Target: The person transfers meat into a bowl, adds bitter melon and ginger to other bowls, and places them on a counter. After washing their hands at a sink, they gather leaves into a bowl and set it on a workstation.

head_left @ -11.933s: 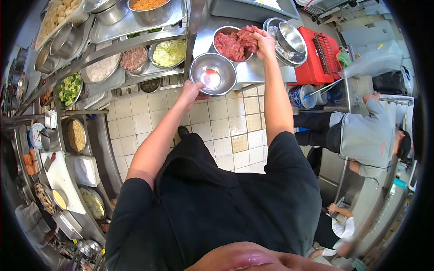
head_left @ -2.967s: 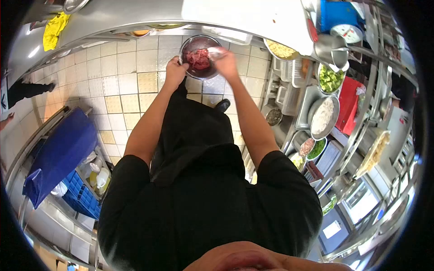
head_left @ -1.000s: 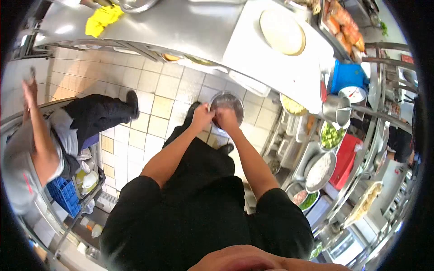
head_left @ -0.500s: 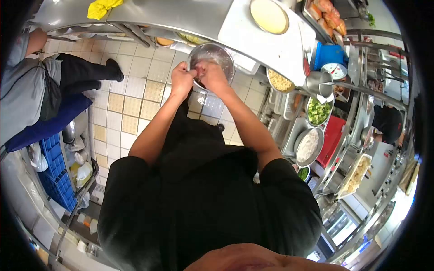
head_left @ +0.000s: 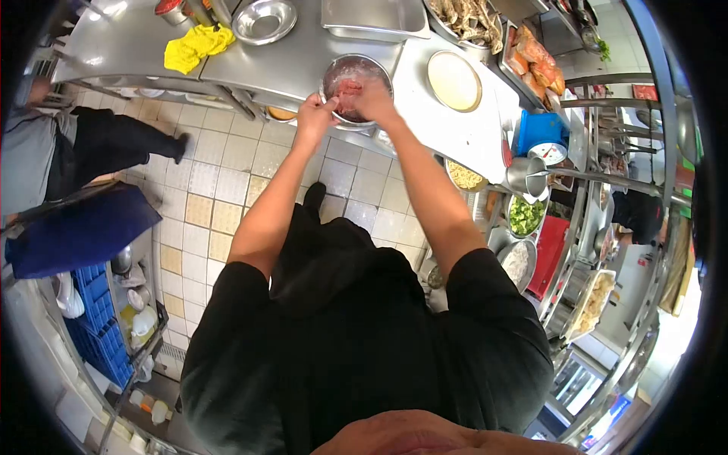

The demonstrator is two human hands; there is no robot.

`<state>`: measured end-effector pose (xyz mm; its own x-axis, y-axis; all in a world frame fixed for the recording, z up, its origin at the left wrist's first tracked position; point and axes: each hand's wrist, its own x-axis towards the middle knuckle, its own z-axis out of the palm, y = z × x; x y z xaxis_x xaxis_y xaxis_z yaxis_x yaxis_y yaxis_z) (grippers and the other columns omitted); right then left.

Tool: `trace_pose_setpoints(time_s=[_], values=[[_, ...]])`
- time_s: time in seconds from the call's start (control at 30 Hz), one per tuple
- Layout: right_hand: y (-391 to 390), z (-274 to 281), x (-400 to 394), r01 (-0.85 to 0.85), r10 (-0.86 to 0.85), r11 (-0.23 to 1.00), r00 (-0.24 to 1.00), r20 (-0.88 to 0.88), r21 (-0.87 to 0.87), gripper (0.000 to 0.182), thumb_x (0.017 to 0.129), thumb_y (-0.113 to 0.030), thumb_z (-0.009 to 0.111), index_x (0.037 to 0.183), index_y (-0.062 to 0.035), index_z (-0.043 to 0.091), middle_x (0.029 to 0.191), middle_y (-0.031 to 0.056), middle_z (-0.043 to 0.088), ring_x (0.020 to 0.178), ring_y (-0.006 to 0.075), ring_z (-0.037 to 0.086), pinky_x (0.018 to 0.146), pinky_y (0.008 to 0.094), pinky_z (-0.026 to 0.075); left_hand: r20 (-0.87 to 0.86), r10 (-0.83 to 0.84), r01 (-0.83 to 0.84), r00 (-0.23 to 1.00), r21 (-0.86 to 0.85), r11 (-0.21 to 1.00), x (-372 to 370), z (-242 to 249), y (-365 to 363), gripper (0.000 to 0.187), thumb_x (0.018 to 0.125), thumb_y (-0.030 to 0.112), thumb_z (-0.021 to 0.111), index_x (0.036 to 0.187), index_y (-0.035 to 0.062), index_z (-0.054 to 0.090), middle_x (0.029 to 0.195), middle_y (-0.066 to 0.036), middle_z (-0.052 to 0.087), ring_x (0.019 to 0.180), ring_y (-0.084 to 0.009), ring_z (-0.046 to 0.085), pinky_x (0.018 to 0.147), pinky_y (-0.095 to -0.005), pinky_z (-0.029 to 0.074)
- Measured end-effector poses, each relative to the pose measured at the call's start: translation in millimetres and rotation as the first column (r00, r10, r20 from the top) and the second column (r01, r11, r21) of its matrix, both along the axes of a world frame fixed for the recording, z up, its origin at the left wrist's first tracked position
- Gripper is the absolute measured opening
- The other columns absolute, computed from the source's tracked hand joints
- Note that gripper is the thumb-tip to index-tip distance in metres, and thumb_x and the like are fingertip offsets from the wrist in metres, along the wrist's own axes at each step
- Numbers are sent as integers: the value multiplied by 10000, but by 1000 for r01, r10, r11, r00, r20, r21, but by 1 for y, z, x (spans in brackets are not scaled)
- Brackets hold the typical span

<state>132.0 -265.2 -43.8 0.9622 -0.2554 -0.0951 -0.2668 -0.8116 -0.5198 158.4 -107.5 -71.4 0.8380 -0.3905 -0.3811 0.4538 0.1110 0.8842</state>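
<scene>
A round metal bowl is at the counter's front edge, partly over the white cutting board's left end. Red, wet-looking pieces, like raw meat, lie inside it. My left hand grips the near-left rim with curled fingers. Over the right side of the bowl is my right hand, reaching in. Motion smears its fingers, so whether they hold any of the red pieces is not visible. To the right, a round pan of pale yellow content rests on the white cutting board.
A yellow cloth, a silver dish and a rectangular metal pan sit on the steel counter. Right of me are a blue scale and a bowl of chopped greens. Another person stands at far left.
The bowl and both my hands have moved forward from before the counter to its edge. More of the counter shows. My right hand has shifted farther right and is blurred.
</scene>
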Motion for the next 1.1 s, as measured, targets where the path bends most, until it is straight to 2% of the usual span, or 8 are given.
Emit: trace_pose_setpoints(time_s=[0.17, 0.3, 0.4, 0.57, 0.8, 0.93, 1.03, 1.1], values=[[24, -12, 26, -260, 249, 959, 963, -99, -113, 236, 796, -233, 574, 916, -51, 665, 989, 170, 647, 917, 361, 608, 829, 432, 491, -104, 0, 0, 995, -3, 1000, 0, 11, 0, 211, 901, 173, 588, 750, 101, 459, 697, -11, 540, 573, -102, 539, 567, -250, 502], [6, 17, 27, 4, -7, 994, 1000, -22, -108, 228, 771, -162, 624, 951, -29, 668, 985, 178, 648, 940, 339, 621, 817, 402, 500, -147, -100, 90, 984, -74, 993, 9, 13, 2, 161, 925, 145, 542, 786, 83, 489, 733, -27, 557, 669, -158, 631, 656, -283, 539], [-36, 13, 22, -332, 351, 862, 936, 22, 383, 285, 768, -156, 630, 1032, -55, 665, 999, 175, 656, 968, 339, 614, 807, 377, 502, -187, -80, 67, 979, -73, 995, 14, 15, 6, 142, 925, 131, 535, 798, 78, 500, 744, -30, 561, 693, -173, 646, 683, -295, 547], [-27, 8, 21, -168, 154, 983, 972, 176, 68, 280, 757, -101, 647, 1031, -45, 661, 941, 194, 663, 822, 323, 652, 729, 389, 513, -166, -44, 36, 985, -55, 998, 11, 13, -2, 159, 923, 122, 532, 775, 86, 486, 730, -26, 555, 629, -162, 624, 698, -305, 559], [6, 24, 36, -44, 36, 998, 980, -193, -37, 216, 789, -265, 651, 790, -53, 694, 887, 219, 650, 879, 356, 632, 771, 440, 502, -187, -97, 83, 978, -81, 993, 22, 12, -1, 171, 924, 111, 527, 761, 97, 477, 724, -24, 556, 647, -172, 641, 659, -300, 556], [-2, 45, 32, -78, 75, 996, 994, -76, -40, 135, 762, -180, 641, 848, -91, 696, 892, 190, 657, 851, 348, 639, 756, 433, 509, -274, -420, 426, 865, -39, 904, 48, 54, 15, 207, 911, 204, 581, 1000, 17, 574, 850, -67, 623, 703, -205, 665, 654, -294, 554], [-13, 47, 30, -19, 19, 1000, 1000, 22, 5, 153, 728, -73, 631, 870, -98, 683, 917, 181, 658, 834, 349, 639, 751, 415, 520, 22, -619, 571, 785, 362, 737, 112, 59, 30, 306, 881, 267, 613, 1040, 5, 614, 944, -74, 655, 684, -174, 659, 556, -246, 532], [-16, 50, 29, 63, -50, 995, 986, 162, -77, 140, 725, -76, 636, 858, -78, 680, 902, 177, 664, 822, 343, 645, 748, 411, 524, 167, -441, 366, 882, 350, 863, 169, 89, 32, 276, 883, 243, 582, 1034, 16, 627, 907, -78, 656, 690, -165, 653, 532, -253, 520]])
